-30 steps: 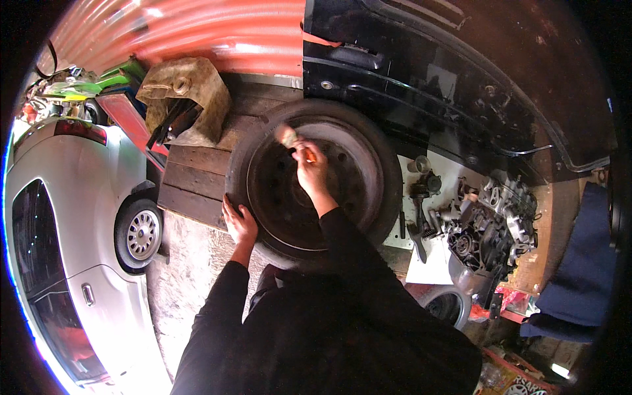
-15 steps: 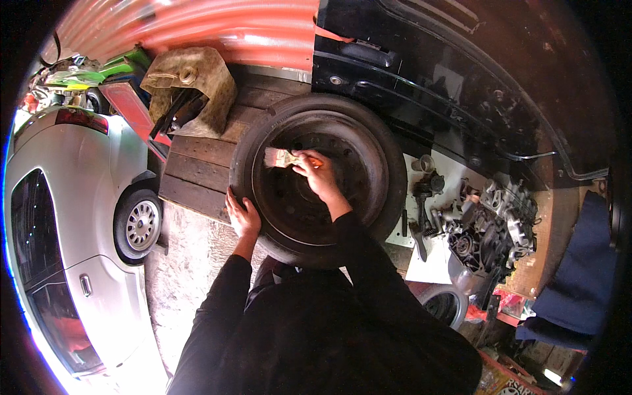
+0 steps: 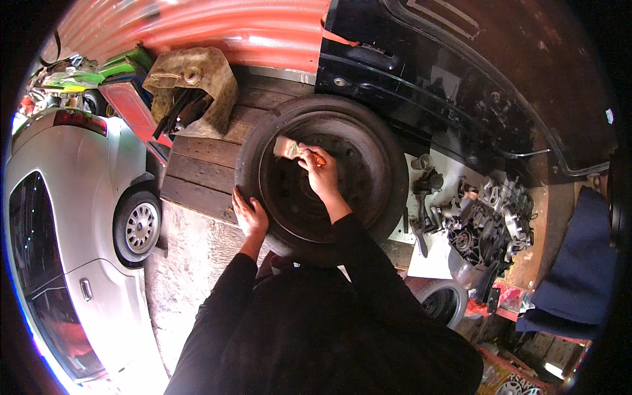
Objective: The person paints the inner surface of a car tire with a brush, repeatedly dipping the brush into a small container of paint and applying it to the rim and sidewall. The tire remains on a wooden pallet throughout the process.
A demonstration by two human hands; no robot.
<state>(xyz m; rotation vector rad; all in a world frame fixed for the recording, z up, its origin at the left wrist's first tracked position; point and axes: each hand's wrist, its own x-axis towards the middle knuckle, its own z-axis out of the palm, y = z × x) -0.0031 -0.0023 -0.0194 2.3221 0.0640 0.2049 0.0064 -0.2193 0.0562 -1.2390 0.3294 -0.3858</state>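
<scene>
A car wheel with its black tyre (image 3: 388, 197) lies flat in front of me, its dark, dusty steel rim (image 3: 359, 174) facing up. My right hand (image 3: 321, 174) grips the orange handle of a paintbrush (image 3: 287, 148). The pale bristles are at the left inner wall of the rim; whether they touch it I cannot tell. My left hand (image 3: 250, 216) rests on the tyre's near-left side, fingers stretched out along the rubber.
Wooden planks (image 3: 197, 170) carry the wheel and a cut, dirty plastic canister (image 3: 191, 79) with dark tools inside. To the right sit an engine part (image 3: 487, 224) and a second tyre (image 3: 444, 303) lower down. A silver car (image 3: 92, 230) stands at left, a black panel (image 3: 421, 85) behind.
My right hand and the brush have shifted slightly up and to the right along the rim wall. The left hand stays on the tyre. The view has moved a little.
</scene>
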